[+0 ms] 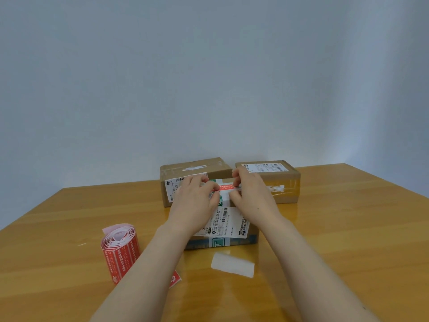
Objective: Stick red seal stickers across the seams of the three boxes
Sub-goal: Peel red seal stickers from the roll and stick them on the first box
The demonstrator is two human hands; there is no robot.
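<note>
Three cardboard boxes stand on the wooden table (348,228). The nearest box (228,225) carries a white shipping label and green tape. A red seal sticker (226,187) stretches flat over this box's far top. My left hand (196,201) pinches the sticker's left end and my right hand (251,196) pinches its right end. Behind stand a brown box at the back left (192,169) and a brown box at the back right (278,176). The seam under the sticker is hidden by my hands.
A roll of red seal stickers (120,249) lies on the table at the left, with a loose end (174,278) poking out under my left forearm. A white strip of backing paper (232,264) lies in front of the nearest box. A plain wall rises behind the table.
</note>
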